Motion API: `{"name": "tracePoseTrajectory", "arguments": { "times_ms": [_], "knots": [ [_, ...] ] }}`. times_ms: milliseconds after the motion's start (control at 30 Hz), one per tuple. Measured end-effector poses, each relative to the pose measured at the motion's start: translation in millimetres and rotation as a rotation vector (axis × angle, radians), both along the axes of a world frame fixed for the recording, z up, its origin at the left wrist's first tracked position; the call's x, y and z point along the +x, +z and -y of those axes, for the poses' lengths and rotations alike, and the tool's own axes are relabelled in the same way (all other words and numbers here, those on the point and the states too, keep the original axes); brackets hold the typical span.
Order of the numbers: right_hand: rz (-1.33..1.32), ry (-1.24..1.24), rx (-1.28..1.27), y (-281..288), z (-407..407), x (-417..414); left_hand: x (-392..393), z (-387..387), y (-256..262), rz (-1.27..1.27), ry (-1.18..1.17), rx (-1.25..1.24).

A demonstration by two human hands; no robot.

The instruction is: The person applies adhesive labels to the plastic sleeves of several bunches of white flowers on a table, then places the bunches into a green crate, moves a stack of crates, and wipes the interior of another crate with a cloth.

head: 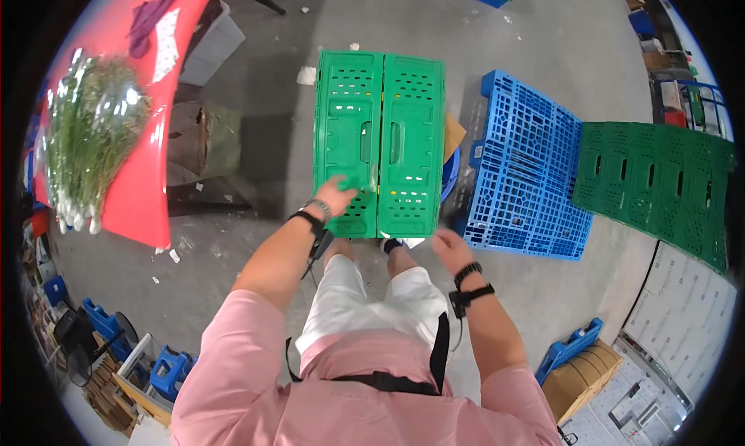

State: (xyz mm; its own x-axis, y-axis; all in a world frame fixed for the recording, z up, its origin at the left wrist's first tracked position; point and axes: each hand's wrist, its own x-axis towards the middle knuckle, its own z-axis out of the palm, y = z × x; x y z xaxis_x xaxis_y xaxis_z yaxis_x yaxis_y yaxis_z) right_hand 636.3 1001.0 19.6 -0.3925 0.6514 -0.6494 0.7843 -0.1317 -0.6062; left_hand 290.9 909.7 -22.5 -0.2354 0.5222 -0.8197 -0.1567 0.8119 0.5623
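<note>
A green plastic crate [349, 126] stands in front of my legs. Its top shows two perforated panels with slotted handholds, lying side by side along a middle seam. My left hand [336, 198] is over the near part of the left panel, fingers stretched toward the seam. Blur around these fingertips hides whether they grip anything. Off the crate's near right corner, my right hand [451, 251] is held apart from it, loosely curled and blurred by motion, with nothing visible in it.
A blue plastic pallet [524, 172] lies to the right, beside several green crates [652, 184]. On the left, a red table [139, 207] bears bagged green stalks [96, 143]. Beneath it are a grey bin [215, 44] and a sack [221, 143]. A cardboard box [582, 382] stands behind right.
</note>
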Motion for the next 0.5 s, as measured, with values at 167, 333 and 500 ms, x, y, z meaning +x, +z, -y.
{"name": "tracePoseTrajectory", "arguments": {
  "times_ms": [167,333,500],
  "knots": [
    [-0.082,0.022,-0.048,-79,-44,-124,22,-74,-70,-0.063,-0.097,-0.038],
    [-0.077,-0.058,-0.196,-136,-74,-169,12,-88,-96,-0.153,-0.223,-0.065],
    [0.039,0.154,-0.095,-125,-88,-181,-37,-58,30,-0.389,-0.337,0.02]
  ]
}}
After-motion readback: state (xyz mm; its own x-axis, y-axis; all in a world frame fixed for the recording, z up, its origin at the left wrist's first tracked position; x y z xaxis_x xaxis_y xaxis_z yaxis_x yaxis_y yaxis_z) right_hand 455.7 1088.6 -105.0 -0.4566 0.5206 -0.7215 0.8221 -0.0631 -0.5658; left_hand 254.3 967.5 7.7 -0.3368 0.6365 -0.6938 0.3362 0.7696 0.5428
